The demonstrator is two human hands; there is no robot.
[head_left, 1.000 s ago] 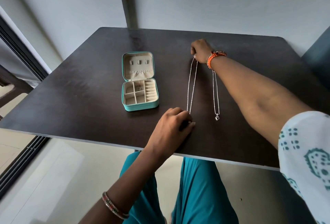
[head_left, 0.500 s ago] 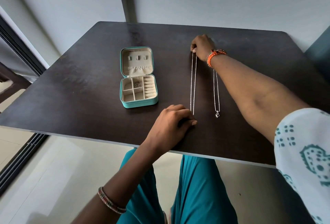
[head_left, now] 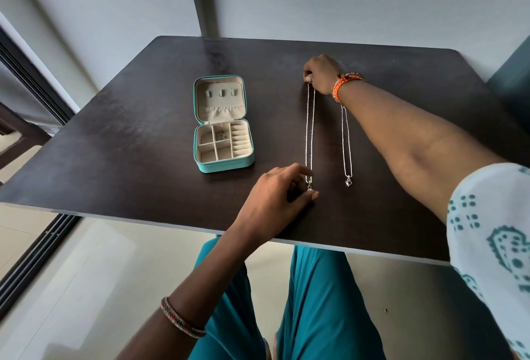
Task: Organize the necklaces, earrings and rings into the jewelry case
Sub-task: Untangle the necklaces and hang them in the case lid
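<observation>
My hands pinch both ends of a thin silver chain necklace (head_left: 310, 136) at centre frame: right hand (head_left: 322, 73) above, left hand (head_left: 279, 190) below.

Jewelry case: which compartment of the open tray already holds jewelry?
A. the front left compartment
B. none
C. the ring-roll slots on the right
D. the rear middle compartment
D: a small tangle of silver pieces lies in the rear middle compartment of the jewelry case; the other sections look bare.

Jewelry case (head_left: 223, 165): teal shell, cream lining. Table (head_left: 129, 141): very dark brown. Two necklaces (head_left: 310, 130), silver. Upper-right wrist band (head_left: 342, 84) orange (green flecks). Lower-left bangle (head_left: 180, 322) red-green-white. Sleeve (head_left: 493, 233) white, teal paisley and dots. Trousers (head_left: 321, 308) teal.
</observation>
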